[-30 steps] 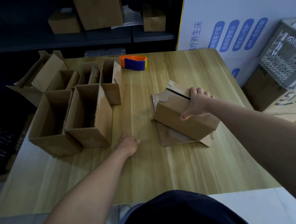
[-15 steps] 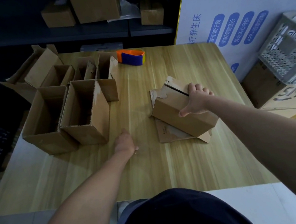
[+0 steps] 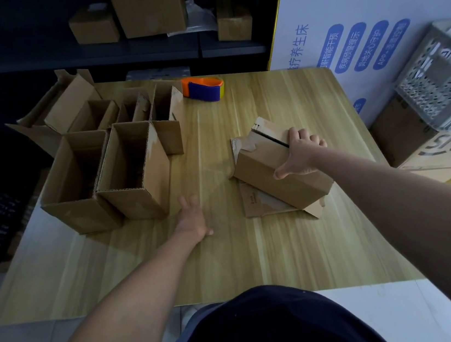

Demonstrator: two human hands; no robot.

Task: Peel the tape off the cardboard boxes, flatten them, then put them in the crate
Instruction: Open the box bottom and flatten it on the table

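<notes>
The step in hand is judged to be the flattening of the closed box [image 3: 278, 187], which is gripped by the right hand [image 3: 301, 155]: the fingers are curled over its far top edge and the thumb is pressed against the near face. To be done well, any tape on the seam should first be peeled and the flaps freed, and the box then pushed down across opposite corners, so that it is collapsed along its creases rather than crushed. Whether tape is on it cannot be told. The box is lying tilted on a piece of flattened cardboard [image 3: 260, 206], at about three o'clock on the table [image 3: 258, 252], directly beneath the right hand and at roughly two o'clock from the left hand [image 3: 193, 218]. The left hand is held open with straight fingers low over the wood, nothing being grasped. Upright open boxes [image 3: 132, 168] are found near its eleven o'clock. The crate [image 3: 442, 84] is seen off the table at two o'clock, well apart from both hands.
</notes>
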